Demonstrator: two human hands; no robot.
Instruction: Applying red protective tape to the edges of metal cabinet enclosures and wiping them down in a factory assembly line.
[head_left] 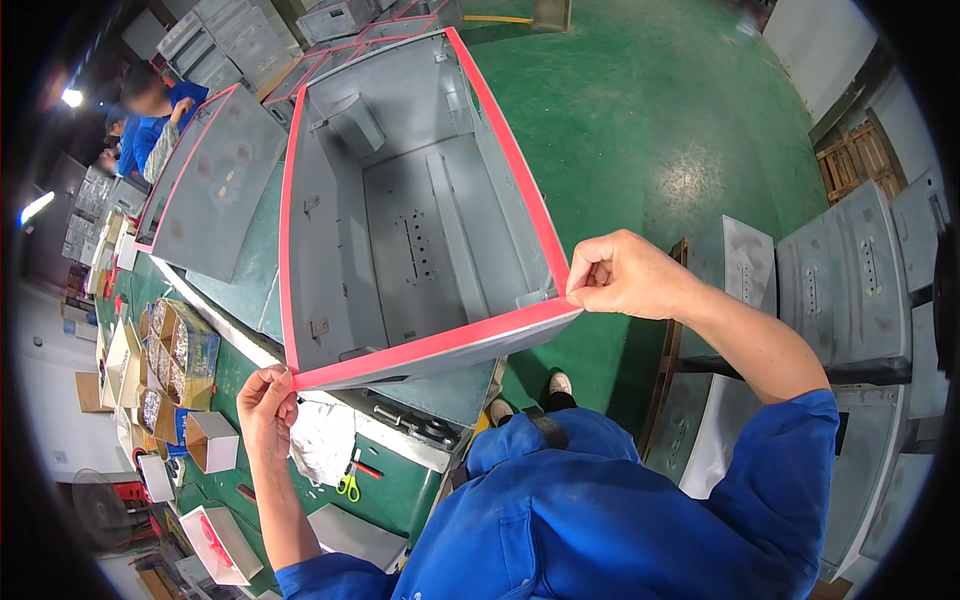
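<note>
A grey metal cabinet box (408, 235) lies with its open side up on the bench in front of me. Red tape (440, 342) runs along its rim on the near, left and right edges. At the near right corner, my right hand (625, 278) pinches with thumb and forefinger at the end of the near strip. My left hand (268, 408) pinches at the near left corner, where the same strip ends. Inside the box are brackets, a long rail and a panel with several small holes. What lies between my fingertips is mostly hidden.
Green-and-yellow scissors (349, 484), a white cloth (324, 440) and a divided box of small parts (180, 352) lie on the green bench. A grey panel with red edging (218, 185) stands at left, near a person in blue (160, 125). Grey cabinets (845, 290) are stacked at right.
</note>
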